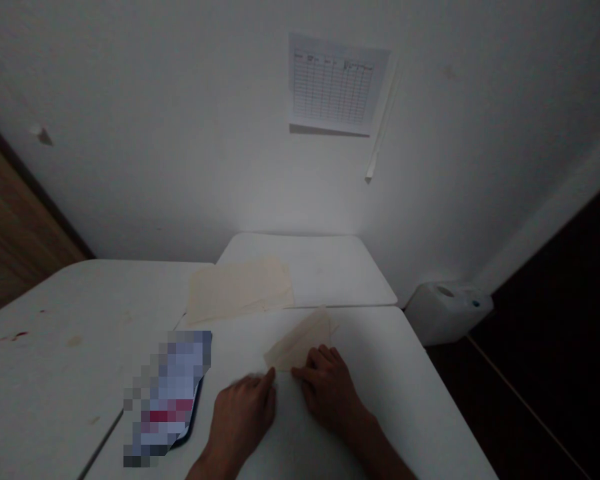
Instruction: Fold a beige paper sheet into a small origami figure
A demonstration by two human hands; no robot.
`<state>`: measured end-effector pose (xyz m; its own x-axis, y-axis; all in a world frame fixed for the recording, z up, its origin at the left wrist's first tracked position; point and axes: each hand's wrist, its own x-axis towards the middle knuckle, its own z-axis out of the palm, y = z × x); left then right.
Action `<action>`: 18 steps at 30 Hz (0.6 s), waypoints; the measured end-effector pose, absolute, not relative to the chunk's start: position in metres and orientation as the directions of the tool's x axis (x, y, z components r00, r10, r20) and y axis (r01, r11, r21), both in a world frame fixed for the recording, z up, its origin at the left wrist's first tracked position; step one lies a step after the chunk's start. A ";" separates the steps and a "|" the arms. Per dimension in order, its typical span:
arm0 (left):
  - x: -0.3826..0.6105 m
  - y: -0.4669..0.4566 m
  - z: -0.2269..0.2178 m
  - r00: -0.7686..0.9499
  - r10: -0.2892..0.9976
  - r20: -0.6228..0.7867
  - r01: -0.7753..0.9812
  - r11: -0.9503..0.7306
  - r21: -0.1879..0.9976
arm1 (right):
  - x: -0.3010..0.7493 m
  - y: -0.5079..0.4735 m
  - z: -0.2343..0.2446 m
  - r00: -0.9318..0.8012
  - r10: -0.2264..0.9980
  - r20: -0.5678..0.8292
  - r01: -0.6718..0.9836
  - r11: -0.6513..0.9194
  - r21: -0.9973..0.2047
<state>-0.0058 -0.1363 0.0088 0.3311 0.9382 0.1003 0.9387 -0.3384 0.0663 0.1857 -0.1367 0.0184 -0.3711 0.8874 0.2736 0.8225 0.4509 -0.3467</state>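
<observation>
A folded piece of thin beige paper [303, 337] lies on the white table, with slanting crease lines and a pointed top. My left hand [245, 410] is closed, its fingers curled in, and a fingertip meets the paper's lower left corner. From the right, my right hand [327, 387] bears down on the lower right part, fingers bent and pressed together over it. The paper under those fingers is hidden. Beyond it, to the left, rests a flat stack of beige paper sheets [240, 288].
A phone [173, 393], its screen blurred out, lies left of my left hand. White tables [420, 407] butt together, with a seam at left. A printed chart [333, 87] hangs on the wall. A white plastic container [437, 320] stands beyond the table's right edge.
</observation>
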 end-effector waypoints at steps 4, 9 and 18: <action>-0.008 -0.135 0.010 0.349 0.930 0.119 0.930 -0.359 0.080 | 0.195 -0.131 0.013 -0.288 0.876 0.387 0.780 0.449 -0.435; -0.013 -0.133 0.011 0.406 0.906 0.116 0.904 -0.417 0.096 | 0.228 -0.113 0.001 0.005 0.832 0.554 0.727 0.378 -0.574; -0.021 -0.129 0.008 0.394 0.901 0.179 0.891 -0.423 0.165 | 0.244 -0.106 -0.003 0.070 0.917 0.392 0.703 0.233 -0.672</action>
